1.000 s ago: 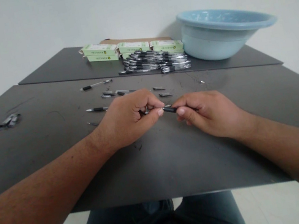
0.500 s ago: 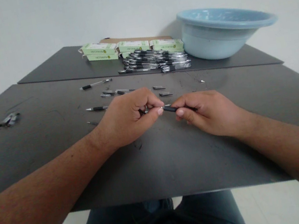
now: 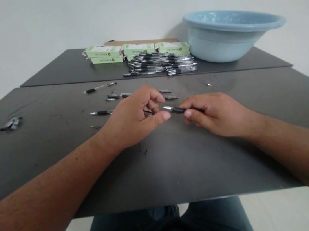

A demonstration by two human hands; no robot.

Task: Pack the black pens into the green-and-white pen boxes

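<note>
Your right hand (image 3: 217, 114) grips black pen (image 3: 178, 109) between thumb and fingers, over worktop (image 3: 175, 167); metal tip points toward your left hand (image 3: 132, 117). Left thumb and index finger parted, pen tip at gap between them. Thin dark piece (image 3: 148, 111) shows beside left curled fingers; whether held, cannot tell. Pen caps (image 3: 171, 97) lie beyond hands. Pen pile (image 3: 149, 62) farther back, before green boxes (image 3: 104, 54), near blue basin (image 3: 219, 44).

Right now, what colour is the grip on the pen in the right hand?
The pen grip is black, best seen in the head view.
</note>
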